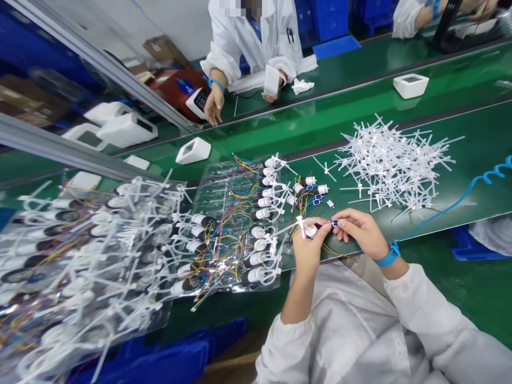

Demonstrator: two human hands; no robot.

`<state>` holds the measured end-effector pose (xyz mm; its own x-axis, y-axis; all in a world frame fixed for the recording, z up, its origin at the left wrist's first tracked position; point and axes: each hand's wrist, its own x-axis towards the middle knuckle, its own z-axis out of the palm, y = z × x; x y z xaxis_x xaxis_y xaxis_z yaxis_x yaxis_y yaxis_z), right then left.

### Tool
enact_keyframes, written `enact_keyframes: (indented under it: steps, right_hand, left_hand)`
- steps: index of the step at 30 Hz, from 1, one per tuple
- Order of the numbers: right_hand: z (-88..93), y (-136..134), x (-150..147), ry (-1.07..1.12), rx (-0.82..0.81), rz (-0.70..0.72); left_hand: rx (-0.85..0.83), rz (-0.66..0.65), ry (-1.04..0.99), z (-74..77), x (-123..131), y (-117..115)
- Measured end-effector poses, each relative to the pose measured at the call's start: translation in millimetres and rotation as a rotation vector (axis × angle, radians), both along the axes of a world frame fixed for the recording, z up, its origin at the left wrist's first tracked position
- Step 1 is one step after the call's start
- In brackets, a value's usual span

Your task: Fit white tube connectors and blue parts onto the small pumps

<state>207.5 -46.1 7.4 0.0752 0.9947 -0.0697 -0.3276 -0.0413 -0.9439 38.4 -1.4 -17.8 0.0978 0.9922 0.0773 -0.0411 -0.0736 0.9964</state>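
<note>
Near the bench's front edge, my left hand is closed around a white cylindrical motor part with a white tube fitting on it. My right hand pinches a small dark-blue piece close to the left fingertips. Yellow and dark wires hang below the two hands. Just beyond the hands, loose white motor parts with coloured wires and small blue pieces lie on the green bench. Left of my left hand, rows of similar parts with tubes rest on a clear plastic tray.
A pile of white tube fittings lies right of centre. More assemblies fill the left. White devices stand on the green conveyor. A co-worker stands opposite. A blue coiled hose crosses the right.
</note>
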Motion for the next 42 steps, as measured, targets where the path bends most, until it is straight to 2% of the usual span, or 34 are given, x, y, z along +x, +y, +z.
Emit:
enact_keyframes:
  steps: [3, 9, 16, 24, 28, 37, 42]
  right_hand:
    - [-0.9, 0.1, -0.6, -0.01, -0.016, 0.023]
    - [-1.4, 2.5, 1.3, -0.024, -0.027, 0.032]
    - [-2.8, 3.4, 4.0, -0.046, -0.051, -0.039]
    - [-2.7, 3.2, 3.9, -0.024, -0.076, -0.046]
    - [-2.0, 2.9, 4.3, -0.03, -0.085, -0.051]
    - [-3.6, 2.2, 5.6, -0.072, -0.084, -0.033]
    - [-4.4, 3.3, 3.5, -0.055, -0.073, -0.056]
  left_hand:
    - [-0.03, 0.002, -0.057, -1.3, 0.0, 1.5]
    - [-0.05, -0.103, -0.108, -1.2, -1.3, 5.2]
    - [0.011, -0.082, 0.081, 17.2, 1.0, 3.8]
    - [0.057, -0.076, 0.129, 32.9, 4.3, 1.4]
    - [0.079, -0.073, 0.14, 33.5, 4.5, 1.2]
    - [0.081, -0.067, 0.138, 24.4, 2.9, 0.2]
    - [0.035, -0.079, 0.121, 26.5, 3.7, 2.9]
